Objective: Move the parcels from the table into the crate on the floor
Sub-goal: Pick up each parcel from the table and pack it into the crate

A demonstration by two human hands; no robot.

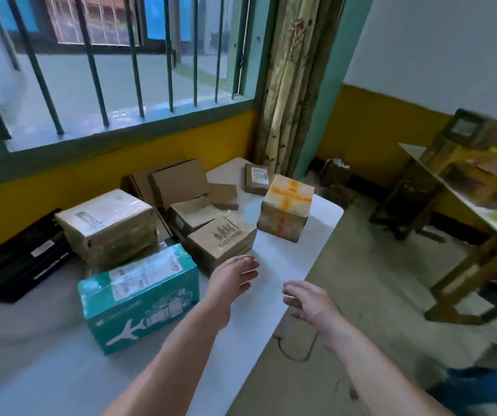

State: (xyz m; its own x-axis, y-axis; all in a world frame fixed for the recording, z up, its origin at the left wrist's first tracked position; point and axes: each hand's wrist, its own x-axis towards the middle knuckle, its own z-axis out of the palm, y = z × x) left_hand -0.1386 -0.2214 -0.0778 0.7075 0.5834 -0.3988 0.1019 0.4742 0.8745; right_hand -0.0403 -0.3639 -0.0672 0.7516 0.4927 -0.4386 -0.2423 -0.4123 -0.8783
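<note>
Both forearms reach up from the bottom of the frame. The left hand is over the table and the right hand is at its right edge, the fingers of both loose and holding nothing. On the table, the teal parcel lies lower left and the orange-taped parcel centre, with an open carton between them, its contents unclear.

Both hands, left and right, outstretched, fingers relaxed, empty.

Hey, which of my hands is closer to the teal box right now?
Left. The left hand hovers just right of the teal box, over the table; the right hand is farther right, past the table edge.
</note>
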